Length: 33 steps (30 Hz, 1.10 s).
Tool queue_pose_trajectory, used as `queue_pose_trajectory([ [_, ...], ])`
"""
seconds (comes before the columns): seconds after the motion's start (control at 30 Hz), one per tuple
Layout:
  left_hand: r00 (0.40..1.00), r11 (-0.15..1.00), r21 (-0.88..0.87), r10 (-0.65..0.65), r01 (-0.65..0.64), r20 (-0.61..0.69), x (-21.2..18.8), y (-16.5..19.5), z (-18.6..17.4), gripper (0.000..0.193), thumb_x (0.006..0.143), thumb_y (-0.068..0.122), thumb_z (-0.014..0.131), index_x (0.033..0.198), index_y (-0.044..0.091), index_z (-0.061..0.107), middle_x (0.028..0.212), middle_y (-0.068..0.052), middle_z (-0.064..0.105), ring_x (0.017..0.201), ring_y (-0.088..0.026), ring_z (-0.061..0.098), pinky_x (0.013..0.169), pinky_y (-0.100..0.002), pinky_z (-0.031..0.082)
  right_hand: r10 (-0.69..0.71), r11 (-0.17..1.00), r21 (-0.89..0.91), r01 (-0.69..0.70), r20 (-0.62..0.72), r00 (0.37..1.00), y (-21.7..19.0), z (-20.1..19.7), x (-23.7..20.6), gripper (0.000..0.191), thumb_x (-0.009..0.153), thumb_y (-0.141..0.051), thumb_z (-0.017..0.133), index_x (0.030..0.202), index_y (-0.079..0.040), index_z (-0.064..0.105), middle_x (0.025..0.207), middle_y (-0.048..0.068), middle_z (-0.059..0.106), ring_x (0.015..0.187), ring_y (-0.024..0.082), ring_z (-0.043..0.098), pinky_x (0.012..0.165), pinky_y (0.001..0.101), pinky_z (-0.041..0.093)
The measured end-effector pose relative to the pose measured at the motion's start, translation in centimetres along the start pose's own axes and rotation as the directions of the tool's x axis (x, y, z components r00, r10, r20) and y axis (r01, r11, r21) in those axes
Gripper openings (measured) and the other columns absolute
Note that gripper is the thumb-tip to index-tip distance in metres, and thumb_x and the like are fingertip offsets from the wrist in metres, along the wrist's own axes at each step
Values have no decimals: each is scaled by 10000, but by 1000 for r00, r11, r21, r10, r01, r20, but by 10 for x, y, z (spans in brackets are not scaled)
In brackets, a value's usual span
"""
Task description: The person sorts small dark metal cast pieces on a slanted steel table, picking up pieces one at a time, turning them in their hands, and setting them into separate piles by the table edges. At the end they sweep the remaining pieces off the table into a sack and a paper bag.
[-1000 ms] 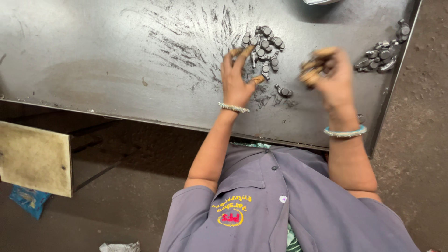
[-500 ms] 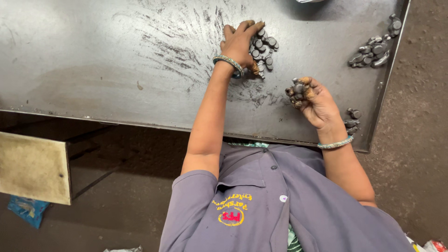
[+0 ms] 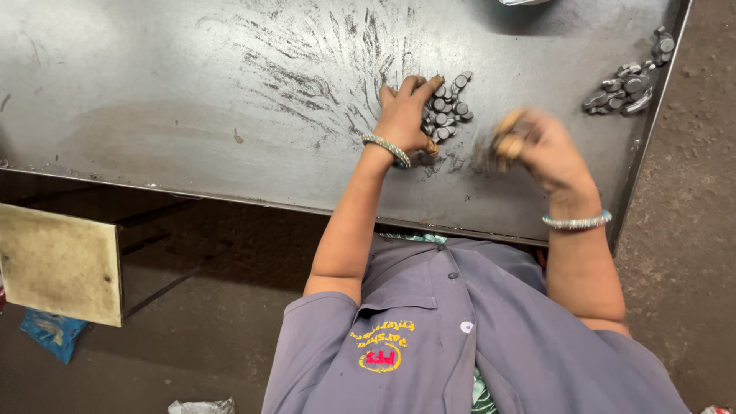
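Note:
My left hand [image 3: 404, 116], a beaded bangle at its wrist, lies flat on the dark steel table [image 3: 192, 115], fingers spread against the left side of a pile of small grey metal parts [image 3: 451, 103]. Just right of that pile, my right hand [image 3: 540, 149] hovers a little above the table and is blurred by motion. Its fingers curl around a few small metal parts [image 3: 507, 136]. It also wears a beaded bangle.
A second heap of metal parts [image 3: 630, 83] sits near the table's right edge [image 3: 650, 153]. Scratch marks fan out across the table left of the pile. A beige board [image 3: 57, 261] and a blue bag [image 3: 50, 333] are below on the left, over a dirt floor.
My left hand reached up to the pile and now rests at its left side. My right hand dropped toward the table edge, then came back up beside the pile with parts in it.

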<state>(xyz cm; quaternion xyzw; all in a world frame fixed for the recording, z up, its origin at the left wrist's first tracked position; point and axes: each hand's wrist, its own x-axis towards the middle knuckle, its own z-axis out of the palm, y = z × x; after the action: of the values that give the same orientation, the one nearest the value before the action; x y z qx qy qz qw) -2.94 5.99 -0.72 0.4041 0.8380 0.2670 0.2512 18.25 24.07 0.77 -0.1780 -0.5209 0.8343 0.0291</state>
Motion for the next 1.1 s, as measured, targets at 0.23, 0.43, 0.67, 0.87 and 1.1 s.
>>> queue_pose_trajectory([
  [0.23,994,992,-106,-70,61,-82,-35,4,14,1085,496,30,891,1478,233,479,1442,-189,408,1189,-477,443,1063,-487,449,-403,375,-914,152,-14,915,-18,64,39,460,746,45,808,1178,-80,714,1093,140,622,975,282,620,837,376,544],
  [0.43,977,976,-216,-78,34,-199,-63,1,14,1055,512,55,918,1468,211,499,1369,-243,415,1221,-479,475,1063,-490,449,-496,188,-972,140,29,868,9,66,35,345,727,-8,859,1032,-82,716,1017,110,635,972,343,562,878,429,494],
  [0.67,968,967,-253,-61,-2,-242,-67,0,15,997,526,62,912,1442,163,529,1304,-228,436,1207,-454,502,1038,-464,466,-124,978,-197,67,-296,947,36,11,9,303,874,-46,829,1113,-37,642,1082,107,719,964,189,704,831,297,577],
  [0.87,971,969,-247,-46,-13,-234,-66,2,17,986,531,91,936,1428,156,534,1253,-209,465,1174,-434,518,1013,-465,468,144,848,528,-48,-143,979,55,-20,-14,309,944,-89,723,1211,32,625,1058,206,737,915,257,739,785,330,621],
  [1.1,967,972,-235,-39,-23,-253,-66,-2,17,947,544,76,926,1405,91,532,1249,-218,458,1170,-435,522,1015,-465,479,272,955,140,-260,-71,960,25,-10,-3,310,976,-48,699,1259,64,637,1073,164,724,923,227,713,747,294,574],
])
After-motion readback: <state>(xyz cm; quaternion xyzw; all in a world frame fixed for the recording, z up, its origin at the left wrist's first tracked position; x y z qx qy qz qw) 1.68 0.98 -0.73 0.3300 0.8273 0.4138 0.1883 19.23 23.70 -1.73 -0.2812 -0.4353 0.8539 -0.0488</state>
